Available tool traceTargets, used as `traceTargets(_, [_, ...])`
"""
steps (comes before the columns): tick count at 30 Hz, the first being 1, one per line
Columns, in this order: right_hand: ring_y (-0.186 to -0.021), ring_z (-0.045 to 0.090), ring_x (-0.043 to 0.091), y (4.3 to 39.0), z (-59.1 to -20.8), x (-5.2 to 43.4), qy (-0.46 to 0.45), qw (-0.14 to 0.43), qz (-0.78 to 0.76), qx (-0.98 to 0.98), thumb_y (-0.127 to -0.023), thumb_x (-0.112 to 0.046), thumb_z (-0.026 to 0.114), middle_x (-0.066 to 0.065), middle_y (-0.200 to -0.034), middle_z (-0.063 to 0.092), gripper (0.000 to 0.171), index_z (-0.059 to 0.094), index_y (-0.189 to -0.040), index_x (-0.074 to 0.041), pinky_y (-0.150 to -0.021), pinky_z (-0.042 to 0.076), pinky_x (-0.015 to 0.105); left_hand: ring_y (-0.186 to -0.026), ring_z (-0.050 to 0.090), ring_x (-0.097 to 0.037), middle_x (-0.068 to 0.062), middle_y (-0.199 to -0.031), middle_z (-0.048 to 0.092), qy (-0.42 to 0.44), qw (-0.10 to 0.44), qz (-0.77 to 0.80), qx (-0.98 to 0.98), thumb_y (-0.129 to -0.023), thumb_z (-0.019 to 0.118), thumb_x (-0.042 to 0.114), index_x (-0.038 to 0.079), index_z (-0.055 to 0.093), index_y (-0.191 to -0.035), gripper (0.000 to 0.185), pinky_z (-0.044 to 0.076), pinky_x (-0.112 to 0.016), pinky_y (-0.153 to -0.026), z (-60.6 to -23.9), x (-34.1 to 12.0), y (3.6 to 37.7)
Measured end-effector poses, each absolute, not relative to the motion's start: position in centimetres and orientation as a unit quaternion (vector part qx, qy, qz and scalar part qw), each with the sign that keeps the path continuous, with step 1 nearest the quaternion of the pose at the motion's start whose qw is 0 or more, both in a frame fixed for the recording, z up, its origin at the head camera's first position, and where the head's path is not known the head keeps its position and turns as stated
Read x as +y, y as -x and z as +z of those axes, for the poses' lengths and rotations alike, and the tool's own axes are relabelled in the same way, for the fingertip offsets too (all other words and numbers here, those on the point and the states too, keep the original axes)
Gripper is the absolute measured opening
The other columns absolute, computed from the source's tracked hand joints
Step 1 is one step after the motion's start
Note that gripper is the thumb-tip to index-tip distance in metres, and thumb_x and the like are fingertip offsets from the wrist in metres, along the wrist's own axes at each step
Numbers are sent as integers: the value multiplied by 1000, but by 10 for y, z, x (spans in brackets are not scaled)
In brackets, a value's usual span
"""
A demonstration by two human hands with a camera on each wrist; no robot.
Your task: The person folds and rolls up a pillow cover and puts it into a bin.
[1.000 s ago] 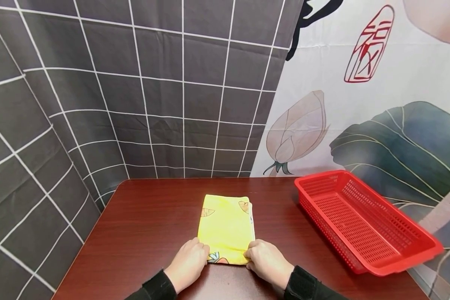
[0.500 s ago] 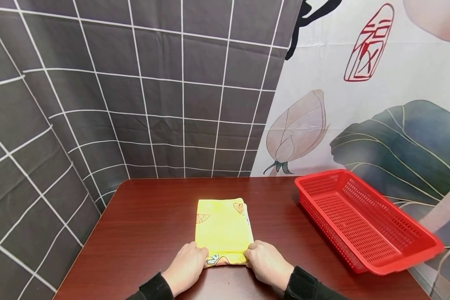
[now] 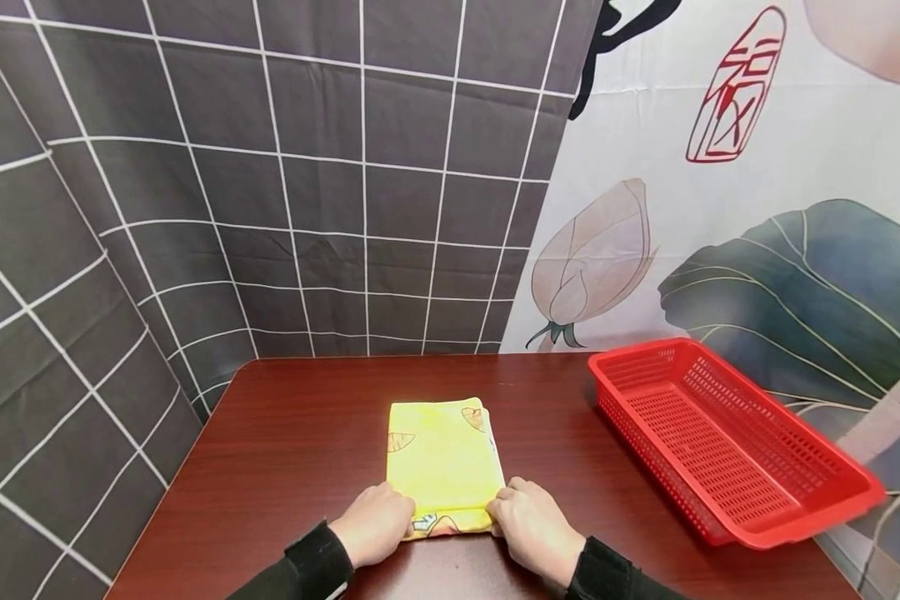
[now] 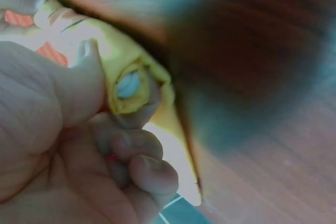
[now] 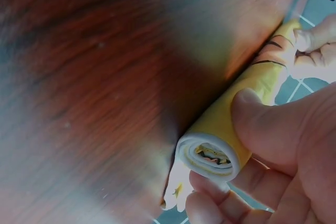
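Observation:
A yellow towel (image 3: 444, 454) with printed carrots lies folded on the table, its near edge turned up into a roll. My left hand (image 3: 375, 523) grips the left end of that roll, and my right hand (image 3: 534, 530) holds the right end. In the right wrist view the thumb presses on top of the rolled towel (image 5: 218, 121), with fingers curled beneath; its spiral end shows white layers. The left wrist view shows the roll's other end (image 4: 118, 51) between thumb and fingers, with a white core.
A red plastic basket (image 3: 607, 362) with perforated walls stands at the right of the dark red-brown table (image 3: 285, 433). Behind the table hang a grey grid-patterned curtain (image 3: 330, 200) and a white cloth with lotus drawings (image 3: 592, 258).
The towel's flat part has shifted slightly left and nearer to me, and the turned-up near edge shows more clearly as a roll. Both hands keep hold of its ends.

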State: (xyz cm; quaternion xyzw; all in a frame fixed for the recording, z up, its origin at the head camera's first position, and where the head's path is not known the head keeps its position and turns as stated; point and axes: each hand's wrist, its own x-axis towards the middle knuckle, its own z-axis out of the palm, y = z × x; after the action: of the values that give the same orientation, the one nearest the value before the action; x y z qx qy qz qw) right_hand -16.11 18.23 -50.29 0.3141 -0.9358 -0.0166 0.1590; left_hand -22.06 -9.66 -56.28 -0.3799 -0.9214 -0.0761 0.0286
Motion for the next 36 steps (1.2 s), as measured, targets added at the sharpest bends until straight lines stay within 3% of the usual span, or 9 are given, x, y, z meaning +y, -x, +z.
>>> traceTargets(4, [-66, 48, 14, 161, -503, 182, -311, 158, -14, -937, -78, -20, 89, -8, -67, 60, 22, 68, -71, -21, -62, 41, 26, -64, 55, -17, 4, -65, 58, 351, -46, -52, -934, -89, 80, 24, 19, 64, -68, 27, 49, -37, -60, -520, -86, 208])
traceTargets(8, [-65, 48, 14, 161, -504, 183, -310, 164, -17, -936, -76, -24, 89, -9, -66, 58, 25, 66, -69, -21, -61, 40, 26, -66, 54, -18, 0, -68, 56, 293, -118, -40, -948, -87, 83, 23, 15, 59, -69, 31, 54, -37, -69, -483, -74, 202])
traceTargets(12, [-63, 48, 14, 160, -505, 182, -312, 179, -29, -933, -73, -34, 90, -9, -64, 56, 31, 63, -66, -22, -60, 38, 27, -63, 47, -18, 1, -66, 50, 251, -154, -67, -953, -82, 89, 24, 13, 57, -67, 37, 48, -34, -68, -477, -70, 212])
traceTargets(17, [-62, 49, 15, 160, -504, 180, -308, 179, -38, -934, -73, -37, 90, -9, -64, 57, 33, 62, -65, -22, -60, 39, 27, -60, 46, -17, 2, -63, 50, 247, -160, -82, -952, -75, 96, 26, 13, 59, -64, 41, 47, -34, -64, -503, -74, 231])
traceTargets(22, [-60, 48, 12, 160, -495, 180, -293, 71, 20, -953, -78, -29, 88, -7, -63, 54, 30, 63, -65, -21, -58, 43, 28, -61, 48, -18, 2, -63, 53, 241, -162, -76, -954, -70, 98, 31, 15, 59, -65, 42, 47, -33, -63, -534, -78, 247])
traceTargets(28, [-56, 41, 8, 173, -481, 186, -211, -104, 133, -963, -82, -29, 88, -11, -57, 43, 36, 60, -61, -23, -55, 37, 29, -61, 50, -17, 4, -64, 54, 248, -158, -58, -954, -68, 99, 39, 18, 60, -65, 44, 48, -32, -65, -555, -80, 258])
traceTargets(32, [-59, 46, 9, 186, -476, 191, -165, -154, 152, -962, -81, -33, 92, -13, -59, 50, 36, 62, -61, -24, -57, 36, 30, -62, 50, -17, 4, -66, 55, 241, -164, -63, -954, -67, 99, 40, 19, 61, -65, 44, 48, -32, -64, -556, -79, 260])
traceTargets(36, [-61, 48, 10, 196, -474, 193, -164, -169, 186, -954, -77, -29, 96, -10, -60, 55, 34, 66, -63, -20, -58, 38, 28, -64, 52, -18, 2, -68, 57, 223, -159, -65, -960, -65, 101, 44, 17, 64, -67, 45, 50, -35, -64, -553, -79, 260])
